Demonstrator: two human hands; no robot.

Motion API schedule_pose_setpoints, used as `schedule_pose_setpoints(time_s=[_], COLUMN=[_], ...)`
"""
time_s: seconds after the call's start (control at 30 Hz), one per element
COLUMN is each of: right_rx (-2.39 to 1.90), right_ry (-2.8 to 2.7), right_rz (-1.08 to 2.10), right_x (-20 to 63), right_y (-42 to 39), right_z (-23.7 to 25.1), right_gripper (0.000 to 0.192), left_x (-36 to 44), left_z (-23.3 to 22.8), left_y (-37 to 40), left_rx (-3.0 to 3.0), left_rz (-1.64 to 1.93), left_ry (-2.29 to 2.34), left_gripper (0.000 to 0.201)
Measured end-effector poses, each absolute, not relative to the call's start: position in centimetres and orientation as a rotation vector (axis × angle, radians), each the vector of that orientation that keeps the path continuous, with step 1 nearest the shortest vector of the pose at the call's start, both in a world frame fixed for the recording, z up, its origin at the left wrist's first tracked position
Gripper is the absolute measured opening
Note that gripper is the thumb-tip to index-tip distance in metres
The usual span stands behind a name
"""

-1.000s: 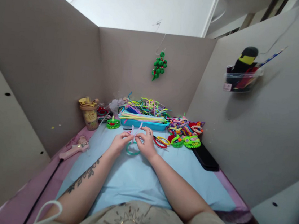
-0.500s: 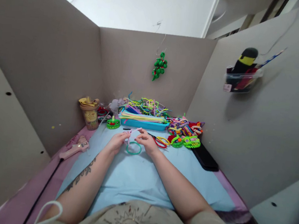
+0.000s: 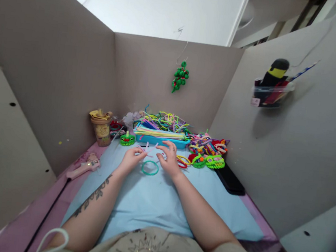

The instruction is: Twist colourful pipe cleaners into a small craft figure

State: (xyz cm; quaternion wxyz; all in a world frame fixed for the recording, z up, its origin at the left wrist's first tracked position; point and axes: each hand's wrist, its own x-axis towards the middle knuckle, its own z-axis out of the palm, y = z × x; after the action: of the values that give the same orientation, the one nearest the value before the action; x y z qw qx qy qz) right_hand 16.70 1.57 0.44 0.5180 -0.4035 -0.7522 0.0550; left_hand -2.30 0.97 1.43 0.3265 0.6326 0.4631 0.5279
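Note:
My left hand (image 3: 133, 158) pinches a pale pink pipe cleaner (image 3: 147, 148) whose bent ends stick up from the fingertips. To its right, my right hand (image 3: 168, 158) has its thumb and fingers apart beside the pink ends, and I see nothing held in it. Just below and between the hands, a teal ring (image 3: 150, 168) of pipe cleaner lies on the light blue cloth (image 3: 152, 202). Scissors with red and yellow handles (image 3: 183, 160) lie partly hidden behind my right hand.
A blue tray (image 3: 166, 142) of pipe cleaners stands at the back. Finished fuzzy pieces (image 3: 215, 161) and a black flat case (image 3: 230, 178) are on the right. A pink glue gun (image 3: 85, 168) and a cup (image 3: 102, 128) sit on the left. Grey panels (image 3: 170, 61) enclose the table.
My right hand has opened and come away from the pink pipe cleaner, its fingers lifting. My left hand keeps hold of it. The view has shifted slightly.

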Motion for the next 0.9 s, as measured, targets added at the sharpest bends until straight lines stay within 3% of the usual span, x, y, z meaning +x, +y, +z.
schedule_pose_setpoints(time_s=[0.1, 0.23, 0.5, 0.6, 0.9], right_rx=[-0.981, -0.968, -0.576, -0.439, -0.383], right_ry=[-1.95, -2.031, -1.776, -1.607, -1.428], right_rz=[-0.009, 0.09, 1.2, 1.432, 1.449], right_x=[15.8, 15.8, 16.3, 16.1, 16.8], right_y=[0.7, 1.1, 1.8, 1.4, 1.9], right_z=[0.8, 0.6, 0.1, 0.2, -0.7], right_gripper=[0.021, 0.012, 0.033, 0.036, 0.029], left_x=[-2.0, -2.1, -2.0, -2.0, -2.5], left_z=[1.0, 0.8, 3.1, 3.3, 2.3], left_y=[1.0, 1.0, -0.8, -1.0, -0.2], left_rx=[1.891, 2.103, 1.832, 1.675, 1.505], left_rz=[1.353, 1.323, 1.024, 1.019, 1.002], left_ry=[1.178, 1.149, 0.774, 0.634, 0.647], left_gripper=[0.018, 0.015, 0.023, 0.023, 0.026])
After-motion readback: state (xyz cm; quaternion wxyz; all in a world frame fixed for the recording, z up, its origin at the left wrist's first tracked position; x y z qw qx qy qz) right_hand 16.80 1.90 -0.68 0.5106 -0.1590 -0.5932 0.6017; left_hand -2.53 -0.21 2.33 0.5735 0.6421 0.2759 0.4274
